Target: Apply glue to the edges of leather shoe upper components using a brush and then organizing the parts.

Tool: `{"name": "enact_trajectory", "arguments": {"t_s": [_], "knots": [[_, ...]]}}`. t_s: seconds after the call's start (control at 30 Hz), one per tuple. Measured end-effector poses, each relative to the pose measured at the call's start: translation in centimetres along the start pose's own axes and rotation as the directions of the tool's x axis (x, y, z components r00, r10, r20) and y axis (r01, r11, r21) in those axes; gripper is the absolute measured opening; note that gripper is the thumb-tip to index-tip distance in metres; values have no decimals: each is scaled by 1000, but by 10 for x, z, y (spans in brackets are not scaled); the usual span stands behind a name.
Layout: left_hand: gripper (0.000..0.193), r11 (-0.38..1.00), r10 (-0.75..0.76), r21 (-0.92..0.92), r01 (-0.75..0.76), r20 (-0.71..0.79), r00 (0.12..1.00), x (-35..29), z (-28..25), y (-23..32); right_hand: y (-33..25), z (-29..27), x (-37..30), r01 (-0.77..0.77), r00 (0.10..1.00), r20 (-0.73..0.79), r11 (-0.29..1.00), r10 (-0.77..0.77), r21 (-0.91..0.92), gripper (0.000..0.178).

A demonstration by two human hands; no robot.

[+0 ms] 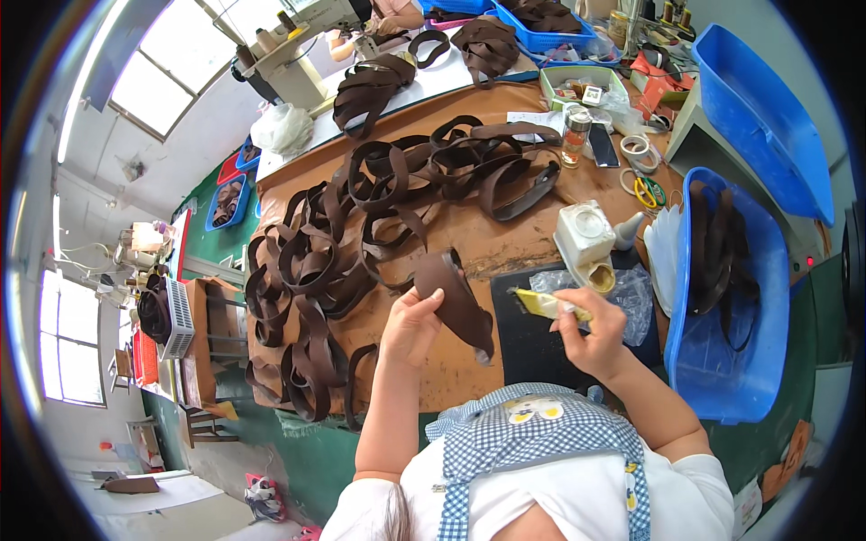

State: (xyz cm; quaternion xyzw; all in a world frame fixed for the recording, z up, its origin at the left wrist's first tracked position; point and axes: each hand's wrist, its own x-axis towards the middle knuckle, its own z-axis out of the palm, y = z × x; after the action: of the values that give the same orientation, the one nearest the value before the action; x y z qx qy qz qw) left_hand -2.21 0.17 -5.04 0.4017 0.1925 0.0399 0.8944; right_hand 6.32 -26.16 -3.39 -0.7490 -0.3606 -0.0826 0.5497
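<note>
In the head view, the brown strip hung from the left hand, pinched at its edge between thumb and fingers. It was dark, matte and wide, curved over on itself, its lower end coming to a corner with a ragged, paler tip. It was in front of the person, above the table, just left of a black mat; whether its lower end touched the tabletop could not be told. The right hand grasped a flat yellow brush, its dark tip pointing left toward the strip, with a gap between them.

The tabletop was tan-brown, scuffed and stained. Loops of brown strips lay tangled across its left and far parts. Beyond the mat stood a squarish white container, with a clear plastic bag near it. Farther off were a dark phone, a glass jar and scissors with yellow and green handles. A blue bin at the right held more dark strips.

The floor was green, the walls pale, and bright windows lined the left. Across the table, a co-worker's arm showed near a sewing machine.
</note>
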Motion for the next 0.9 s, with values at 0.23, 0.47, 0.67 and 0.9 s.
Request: {"name": "enact_trajectory", "arguments": {"t_s": [0.23,0.47,0.67,0.9], "knots": [[34,999,-22,33,24,-64,998,-18,27,2,-2,-7,13,-121,988,-79,983,133,138,12],[32,996,-28,90,28,-1,1000,-4,-7,-4,-14,9,30,-84,991,-75,960,108,269,12],[18,997,-17,75,21,-50,999,-10,32,-8,-18,22,42,-36,997,-59,968,52,247,12],[13,952,115,293,-90,-71,991,-3,35,-13,-17,36,52,49,998,-55,988,-41,147,13]]}}
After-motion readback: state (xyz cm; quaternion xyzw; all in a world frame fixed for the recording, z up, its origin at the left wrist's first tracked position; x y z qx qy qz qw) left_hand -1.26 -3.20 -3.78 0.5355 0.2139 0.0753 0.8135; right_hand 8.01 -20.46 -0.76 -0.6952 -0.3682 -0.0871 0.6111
